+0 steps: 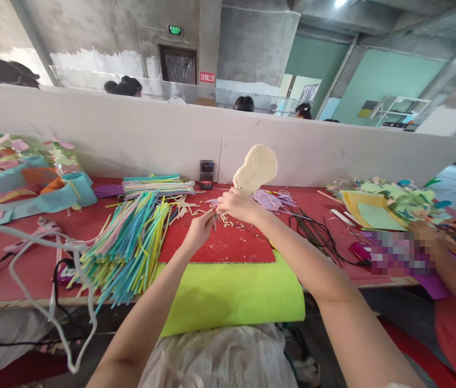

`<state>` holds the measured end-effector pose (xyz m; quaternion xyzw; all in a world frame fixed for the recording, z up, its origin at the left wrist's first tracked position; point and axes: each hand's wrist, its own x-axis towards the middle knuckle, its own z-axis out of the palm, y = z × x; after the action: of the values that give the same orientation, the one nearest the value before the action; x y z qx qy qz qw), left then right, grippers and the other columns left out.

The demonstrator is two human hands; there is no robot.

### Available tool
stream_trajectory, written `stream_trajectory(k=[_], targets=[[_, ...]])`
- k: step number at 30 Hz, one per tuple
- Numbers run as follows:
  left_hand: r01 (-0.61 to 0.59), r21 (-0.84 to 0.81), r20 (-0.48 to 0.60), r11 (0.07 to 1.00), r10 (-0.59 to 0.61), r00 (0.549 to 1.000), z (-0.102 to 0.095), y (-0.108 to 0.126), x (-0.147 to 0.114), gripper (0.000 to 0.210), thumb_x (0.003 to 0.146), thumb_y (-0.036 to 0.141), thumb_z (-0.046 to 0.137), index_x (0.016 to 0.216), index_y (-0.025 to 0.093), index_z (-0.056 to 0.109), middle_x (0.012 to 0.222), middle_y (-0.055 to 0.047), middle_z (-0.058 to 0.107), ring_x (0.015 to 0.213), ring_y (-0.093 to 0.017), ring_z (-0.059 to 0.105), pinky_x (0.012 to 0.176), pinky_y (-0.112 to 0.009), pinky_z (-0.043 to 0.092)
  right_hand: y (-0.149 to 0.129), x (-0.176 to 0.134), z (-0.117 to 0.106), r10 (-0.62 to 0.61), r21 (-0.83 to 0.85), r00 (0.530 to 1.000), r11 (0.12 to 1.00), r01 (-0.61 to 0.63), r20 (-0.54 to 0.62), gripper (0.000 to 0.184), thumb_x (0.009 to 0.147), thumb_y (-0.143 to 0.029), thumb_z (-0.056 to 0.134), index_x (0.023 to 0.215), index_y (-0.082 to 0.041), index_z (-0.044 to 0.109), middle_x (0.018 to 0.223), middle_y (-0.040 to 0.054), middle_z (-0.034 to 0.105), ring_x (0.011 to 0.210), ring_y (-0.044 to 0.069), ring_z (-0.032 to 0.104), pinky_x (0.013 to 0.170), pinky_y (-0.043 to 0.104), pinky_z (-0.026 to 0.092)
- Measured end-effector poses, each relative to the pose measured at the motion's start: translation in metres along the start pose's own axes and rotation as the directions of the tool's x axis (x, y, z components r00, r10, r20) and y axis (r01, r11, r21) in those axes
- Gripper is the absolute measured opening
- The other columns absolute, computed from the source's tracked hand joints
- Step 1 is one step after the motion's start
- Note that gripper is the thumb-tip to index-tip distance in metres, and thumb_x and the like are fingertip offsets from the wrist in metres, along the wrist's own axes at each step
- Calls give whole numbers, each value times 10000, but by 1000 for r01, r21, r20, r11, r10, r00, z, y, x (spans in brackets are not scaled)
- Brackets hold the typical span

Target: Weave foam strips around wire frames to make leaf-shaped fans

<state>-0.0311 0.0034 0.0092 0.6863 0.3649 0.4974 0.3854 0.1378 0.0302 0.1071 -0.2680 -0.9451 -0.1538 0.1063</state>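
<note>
A cream, ribbed piece, rounded and wider at the top like a shoe sole, stands up out of my right hand. The fingers of that hand are closed around its narrow lower end. My left hand is just to the left and lower, its fingertips pinched together close to my right fingers. Whatever lies between those fingertips is too small to make out. Below both hands is a red board, with cream crumbs and short cut bits scattered over it.
Colourful pipe cleaners lie heaped at the left beside a white wire frame. Yellow-green felt hangs over the front edge. Dark cords lie at the right, near another person's arm. A white partition stands behind.
</note>
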Motion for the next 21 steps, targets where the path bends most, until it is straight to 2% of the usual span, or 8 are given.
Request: stream_trajectory(k=[2,4,7,9,12,14,17,21], targets=[[17,-83,-51,996,-22,998,4,2,2,208,846,349,440,785,185,552,544,41,526,330,-44,373,350,-166,287,-8,-4,-2,32,93,986,996,-17,-164,226,916,-225,463,894,-236,688,922,46,652,927,194,553,894,385,363],[31,-180,-97,983,-49,994,8,4,3,215,851,371,438,792,187,533,546,48,505,330,-44,369,340,-169,279,-17,-12,-2,233,275,887,953,-127,-399,220,912,-277,469,1004,-250,667,1038,66,635,1034,211,535,970,397,350],[31,-305,-134,952,-75,988,14,6,2,226,854,398,448,817,188,523,566,50,496,350,-40,371,348,-168,281,-21,-25,3,723,672,425,679,-295,-545,264,865,-407,527,1026,-241,654,1051,82,633,1033,229,551,963,391,391],[34,-344,-139,938,-86,987,19,6,-1,231,851,410,458,826,190,522,562,55,488,349,-38,362,345,-168,271,-14,-30,8,906,889,238,401,-219,-350,344,822,-486,549,1013,-220,653,1041,80,652,992,219,587,889,362,451],[51,-358,-129,932,-103,986,27,7,-5,244,850,428,462,832,193,522,545,64,475,327,-38,343,326,-174,245,2,-29,12,933,999,358,39,-31,-26,434,775,-548,565,1005,-192,659,1016,70,686,911,180,634,733,269,499],[62,-366,-115,929,-111,987,32,8,-8,258,850,441,460,820,192,519,538,67,472,313,-36,338,319,-177,243,9,-25,15,883,996,467,-78,33,53,431,749,-537,598,995,-190,664,1002,59,699,839,143,647,635,206,481],[82,-379,-93,922,-126,988,39,8,-11,270,848,451,462,805,190,516,529,70,471,298,-33,335,316,-178,246,10,-17,21,838,991,539,-128,32,91,378,700,-488,668,939,-196,684,961,36,712,724,97,627,528,160,412],[99,-391,-73,915,-138,988,45,6,-14,279,849,457,465,823,187,525,523,69,474,294,-34,346,313,-176,254,5,-7,32,849,999,526,-54,-2,47,332,671,-454,702,860,-181,716,865,33,717,682,92,571,498,175,355]])
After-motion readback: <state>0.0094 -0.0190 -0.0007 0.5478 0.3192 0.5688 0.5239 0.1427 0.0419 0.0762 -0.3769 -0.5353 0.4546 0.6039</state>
